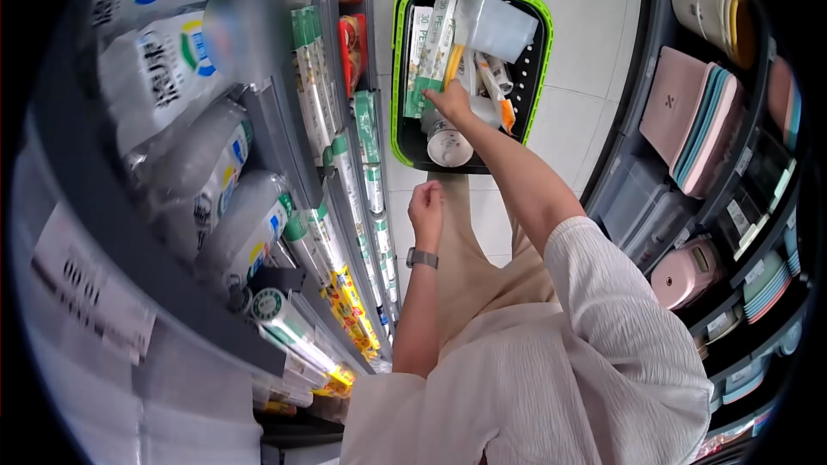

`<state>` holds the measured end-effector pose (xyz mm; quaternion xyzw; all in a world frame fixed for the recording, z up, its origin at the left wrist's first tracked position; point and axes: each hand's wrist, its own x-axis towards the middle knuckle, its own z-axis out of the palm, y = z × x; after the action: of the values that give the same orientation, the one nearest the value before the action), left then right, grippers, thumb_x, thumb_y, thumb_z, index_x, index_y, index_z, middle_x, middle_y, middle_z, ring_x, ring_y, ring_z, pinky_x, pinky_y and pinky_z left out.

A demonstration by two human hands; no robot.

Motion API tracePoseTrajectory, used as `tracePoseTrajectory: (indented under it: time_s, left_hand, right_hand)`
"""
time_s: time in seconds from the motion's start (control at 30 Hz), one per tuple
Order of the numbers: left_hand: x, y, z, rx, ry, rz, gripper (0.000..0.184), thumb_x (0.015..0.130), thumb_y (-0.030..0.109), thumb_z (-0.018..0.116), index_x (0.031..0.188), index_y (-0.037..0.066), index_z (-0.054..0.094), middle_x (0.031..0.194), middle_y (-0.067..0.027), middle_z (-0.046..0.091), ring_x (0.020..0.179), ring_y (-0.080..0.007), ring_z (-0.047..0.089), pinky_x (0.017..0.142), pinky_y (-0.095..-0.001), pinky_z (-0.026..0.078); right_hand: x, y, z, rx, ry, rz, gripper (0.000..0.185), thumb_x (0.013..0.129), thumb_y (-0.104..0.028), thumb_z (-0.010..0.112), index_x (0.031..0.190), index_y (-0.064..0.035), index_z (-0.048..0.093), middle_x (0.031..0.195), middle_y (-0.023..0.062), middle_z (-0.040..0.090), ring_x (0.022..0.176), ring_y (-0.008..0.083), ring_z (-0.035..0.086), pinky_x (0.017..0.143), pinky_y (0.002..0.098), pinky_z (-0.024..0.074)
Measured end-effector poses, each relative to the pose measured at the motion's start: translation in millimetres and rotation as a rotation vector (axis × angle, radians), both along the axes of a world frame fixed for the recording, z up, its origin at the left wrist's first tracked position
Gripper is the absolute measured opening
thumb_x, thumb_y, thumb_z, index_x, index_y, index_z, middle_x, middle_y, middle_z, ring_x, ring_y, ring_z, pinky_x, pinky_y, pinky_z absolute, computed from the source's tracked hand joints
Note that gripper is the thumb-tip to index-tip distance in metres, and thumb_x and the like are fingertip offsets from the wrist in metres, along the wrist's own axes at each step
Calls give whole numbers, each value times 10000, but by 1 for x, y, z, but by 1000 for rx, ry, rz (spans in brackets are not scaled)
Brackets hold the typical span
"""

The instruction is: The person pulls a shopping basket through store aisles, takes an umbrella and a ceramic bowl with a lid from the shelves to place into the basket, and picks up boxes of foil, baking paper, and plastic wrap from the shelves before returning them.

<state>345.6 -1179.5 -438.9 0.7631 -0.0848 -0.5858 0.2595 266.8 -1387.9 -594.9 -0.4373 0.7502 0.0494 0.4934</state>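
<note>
My right hand point(450, 103) reaches into a black shopping basket with a bright green rim point(546, 60). Its fingers close around the lower end of a long green-and-white box point(440, 34) marked "30 PE". A similar box point(417, 43) leans beside it. Just right of the hand are a yellow-edged item point(454, 63), a translucent plastic container point(500, 26) and packets with an orange end point(506, 114). A white round tub or roll point(450, 148) sits at the near end. My left hand point(426, 204), below the basket, is loosely curled with nothing visible in it; a watch is on that wrist.
Shelves on the left hold bagged goods point(164, 69), long green-and-white boxes point(314, 77) and yellow packages point(351, 310). On the right, shelves carry pink and teal trays point(689, 120), a pink box point(685, 274) and stacked plates point(767, 284). Tiled floor point(586, 9) runs between them.
</note>
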Motion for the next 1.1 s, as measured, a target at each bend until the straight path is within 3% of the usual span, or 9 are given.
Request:
tracePoseTrajectory:
  time_s: [0.1,0.17,0.37,0.43,0.53,0.67,0.9,1.1]
  left_hand:
    - [11,2,-35,-7,-30,-6,196,1045,118,543,1174,8,641,1050,-89,713,878,-168,700,782,-292,555]
    - [21,-3,-55,-68,-48,40,193,1026,151,609,1156,18,660,1010,-71,733,838,-158,717,728,-282,553]
    - [34,-37,-87,17,-24,-56,237,1041,134,545,1213,-4,632,1087,-119,717,889,-180,711,776,-296,558]
    - [31,-38,-97,22,49,49,237,1034,134,557,1207,-9,634,1096,-114,708,913,-177,706,771,-293,558]
    - [29,-41,-104,43,45,-9,240,1029,137,565,1206,-10,635,1097,-103,701,931,-171,699,770,-291,555]
    - [32,-39,-112,39,0,-39,231,1025,135,571,1197,-2,643,1085,-95,701,920,-164,692,767,-290,553]
    - [44,-53,-104,9,-46,-16,211,1026,144,587,1171,9,660,1086,-87,702,902,-158,693,749,-283,554]
    - [47,-37,-110,19,-31,22,205,1029,145,587,1170,16,660,1092,-86,700,890,-160,698,733,-282,554]
  right_hand:
    - [10,-4,-39,8,-30,-99,752,718,-447,880,1126,117,593,1092,317,704,1053,439,696,918,458,558]
    - [14,2,-60,22,-67,-159,769,708,-452,888,1133,117,592,1085,304,712,1037,426,706,916,447,560]
    - [22,0,-69,96,-109,-388,691,710,-395,891,1144,88,655,1084,230,735,973,350,736,876,404,575]
    - [20,4,-65,109,-503,-645,594,739,-320,871,1161,57,688,1096,168,740,974,267,728,874,367,568]
    - [15,-1,-37,180,-618,-601,526,771,-266,844,1176,36,698,1111,120,737,995,200,702,886,337,549]
    - [14,-3,7,221,-610,-533,508,781,-266,839,1185,10,705,1129,109,738,1018,192,693,909,315,528]
    - [22,21,-24,33,-600,-318,591,730,-310,890,1184,8,686,1094,115,744,982,197,700,908,313,529]
    - [14,1,-29,185,-639,-367,567,737,-299,887,1195,-15,710,1113,103,744,1017,196,693,930,308,517]
